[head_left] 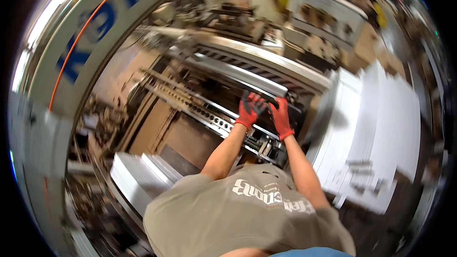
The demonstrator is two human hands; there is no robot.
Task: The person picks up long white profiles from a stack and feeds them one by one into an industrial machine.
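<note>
Both my hands wear red gloves with dark palms and reach forward over a machine bed. My left hand point(251, 109) is open, its fingers spread near the end of a shiny metal roller point(243, 74). Close beside it on the right, my right hand point(282, 117) is open too, with thumb and fingers apart. Nothing shows in either hand. Below the left hand runs a metal bar with a row of round holes point(204, 112). Blur hides whether the fingertips touch the machine.
Stacks of white sheets point(335, 133) stand on the right. Another white stack point(135, 178) sits at lower left. A large pale machine frame point(52, 128) with an orange cord point(66, 62) arches along the left. Machinery and a light-coloured rail point(266, 57) lie ahead.
</note>
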